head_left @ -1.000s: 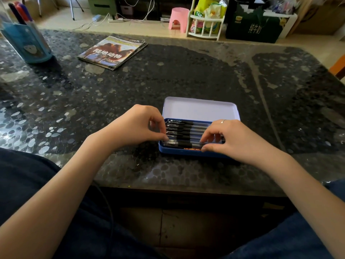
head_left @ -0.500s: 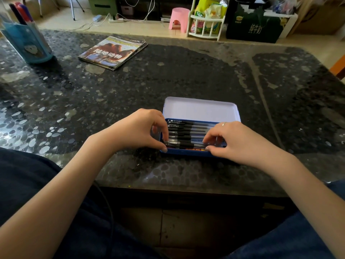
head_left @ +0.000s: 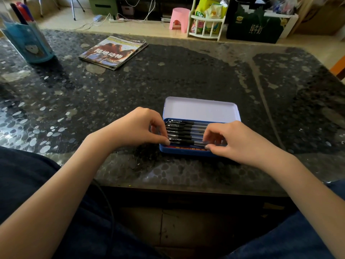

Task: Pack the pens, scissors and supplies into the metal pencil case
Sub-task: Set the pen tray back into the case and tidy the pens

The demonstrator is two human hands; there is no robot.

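Nearest pen (head_left: 183,141) is pinched at both ends by left hand (head_left: 137,128) and right hand (head_left: 236,142), likely to be seated flat beside the row in the open pencil case (head_left: 200,109) on the bench (head_left: 186,75).

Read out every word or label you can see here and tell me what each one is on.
"陆地动物": cover of the magazine on the table.
"纯牛奶": dark green box on the floor.
Snack bags in the white rack: print too blurred.
Pens in the pencil case: white print too small.
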